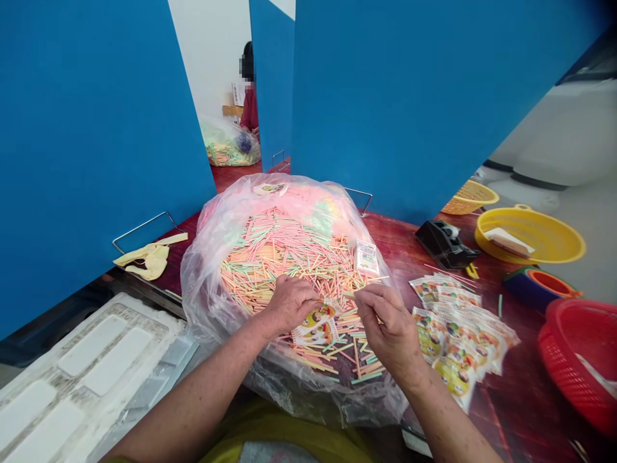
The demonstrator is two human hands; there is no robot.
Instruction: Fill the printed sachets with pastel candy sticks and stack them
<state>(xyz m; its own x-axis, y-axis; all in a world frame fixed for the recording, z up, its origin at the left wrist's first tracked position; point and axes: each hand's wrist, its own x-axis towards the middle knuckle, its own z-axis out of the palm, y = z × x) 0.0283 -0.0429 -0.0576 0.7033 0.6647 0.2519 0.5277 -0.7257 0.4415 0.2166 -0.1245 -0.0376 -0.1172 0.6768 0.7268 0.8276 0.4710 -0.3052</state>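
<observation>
A big clear plastic bag (216, 225) lies open on the dark red table, filled with several thin pastel sticks (284, 251). My left hand (289, 302) is closed on a small printed packet (315, 326) held over the sticks. My right hand (388, 321) pinches a few sticks (366, 283) between thumb and fingers, right beside the packet's mouth. Another small packet (367, 258) lies on the sticks near the bag's right side.
A row of filled printed packets (456, 328) lies right of the bag. Farther right are a black tape dispenser (443, 243), yellow baskets (530, 235), a red basket (578, 360) and tape rolls (540, 286). Blue partitions (409, 96) stand behind; another person (249, 96) sits beyond. Yellow gloves (149, 257) lie left.
</observation>
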